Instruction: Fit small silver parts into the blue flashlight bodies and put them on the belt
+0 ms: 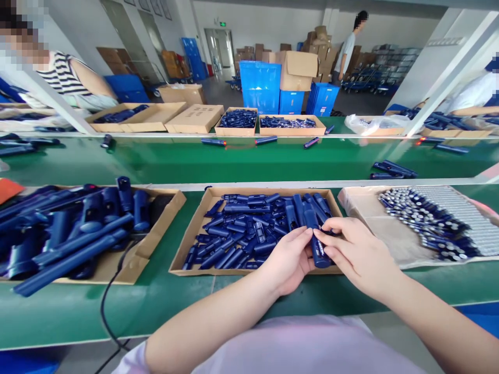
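A dark blue cylindrical device with white lettering is held upright between my two hands, over the front right corner of the middle tray. My left hand wraps round its left side, the thumb lying on its front. From the right, my right hand pinches it with the fingertips. Under and behind it, the middle cardboard tray holds several small blue parts and some longer blue tubes.
On the left, a cardboard tray holds large blue housings, with a black cable beside it. At right, a tray carries batteries. Blue devices lie on the green belt. People stand beyond.
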The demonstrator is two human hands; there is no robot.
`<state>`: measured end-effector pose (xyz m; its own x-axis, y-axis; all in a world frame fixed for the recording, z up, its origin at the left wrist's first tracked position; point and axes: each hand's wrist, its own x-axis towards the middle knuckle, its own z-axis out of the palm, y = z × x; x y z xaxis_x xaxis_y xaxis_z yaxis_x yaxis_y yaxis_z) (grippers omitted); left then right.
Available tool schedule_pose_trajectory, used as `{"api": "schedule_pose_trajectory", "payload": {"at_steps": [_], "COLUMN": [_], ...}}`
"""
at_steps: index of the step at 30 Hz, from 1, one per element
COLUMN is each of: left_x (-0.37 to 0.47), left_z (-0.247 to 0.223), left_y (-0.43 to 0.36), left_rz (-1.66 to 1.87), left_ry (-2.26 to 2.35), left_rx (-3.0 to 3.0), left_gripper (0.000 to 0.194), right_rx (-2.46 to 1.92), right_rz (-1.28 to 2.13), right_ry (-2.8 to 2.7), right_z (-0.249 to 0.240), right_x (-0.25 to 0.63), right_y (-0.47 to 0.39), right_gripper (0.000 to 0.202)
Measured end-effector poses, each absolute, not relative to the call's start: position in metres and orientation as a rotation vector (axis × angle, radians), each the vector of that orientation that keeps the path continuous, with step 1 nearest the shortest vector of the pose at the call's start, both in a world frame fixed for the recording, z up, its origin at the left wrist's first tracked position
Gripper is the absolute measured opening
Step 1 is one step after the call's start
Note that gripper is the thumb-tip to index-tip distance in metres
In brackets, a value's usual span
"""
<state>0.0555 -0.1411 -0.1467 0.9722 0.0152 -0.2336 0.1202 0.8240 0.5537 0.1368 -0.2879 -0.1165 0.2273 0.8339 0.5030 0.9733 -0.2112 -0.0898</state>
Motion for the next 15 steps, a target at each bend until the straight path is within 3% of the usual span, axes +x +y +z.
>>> {"api": "schedule_pose_trajectory", "payload": {"at_steps": [7,10,15], "left_x": [0.059,0.05,0.027], "left_z": [-0.118,-0.098,-0.089], "left_y": [-0.106,-0.074,-0.05], "left_rz": [0.07,0.075,0.03], "left_ry": [0.45,0.55,0.597], "left_rx": [0.555,0.59,0.799], "left_gripper": [0.019,0.019,0.02], "right_rx": [-2.087,-2.105,-2.258], "right_rz": [-0.429,-0.377,-0.068], "right_ry": [-1.483,-1.307,-1.767], "right_z": [-0.108,-0.109,-0.127], "right_x": [0.155,0.17,0.168], "right_y": [-0.265,-0.249,-0.211], "right_gripper": [0.038,0.032,0.025]}}
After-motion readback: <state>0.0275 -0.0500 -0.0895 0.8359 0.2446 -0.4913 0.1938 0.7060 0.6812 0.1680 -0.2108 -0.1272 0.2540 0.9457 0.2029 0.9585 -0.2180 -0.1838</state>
